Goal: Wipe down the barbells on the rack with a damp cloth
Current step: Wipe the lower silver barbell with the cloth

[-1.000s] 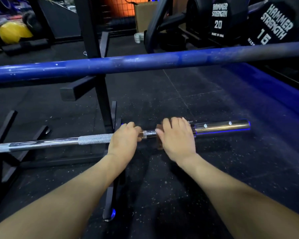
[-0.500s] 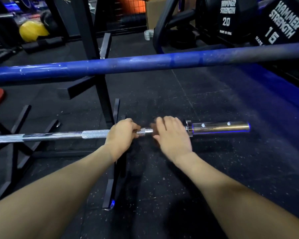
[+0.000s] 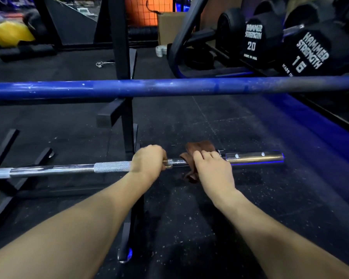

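A chrome barbell [image 3: 69, 170] lies across the low arms of a black rack [image 3: 127, 121], its sleeve end [image 3: 256, 157] sticking out to the right. My left hand [image 3: 148, 161] grips the shaft just right of the knurled section. My right hand [image 3: 212, 168] holds a brown cloth [image 3: 197, 149] wrapped over the shaft beside the sleeve collar. The cloth shows above the fingers and hangs below the bar. Higher up, a blue bar [image 3: 169, 87] crosses the whole view.
Black dumbbells marked 20 [image 3: 254, 37] and 16 [image 3: 310, 51] sit on a stand at the upper right. A yellow ball [image 3: 10, 35] lies far left, a cardboard box [image 3: 169, 25] at the back. Black rubber flooring [image 3: 250, 198] spreads under the barbell.
My right hand has slid the cloth slightly right toward the sleeve collar, and more brown cloth now shows above my fingers. My left hand keeps its grip on the shaft.
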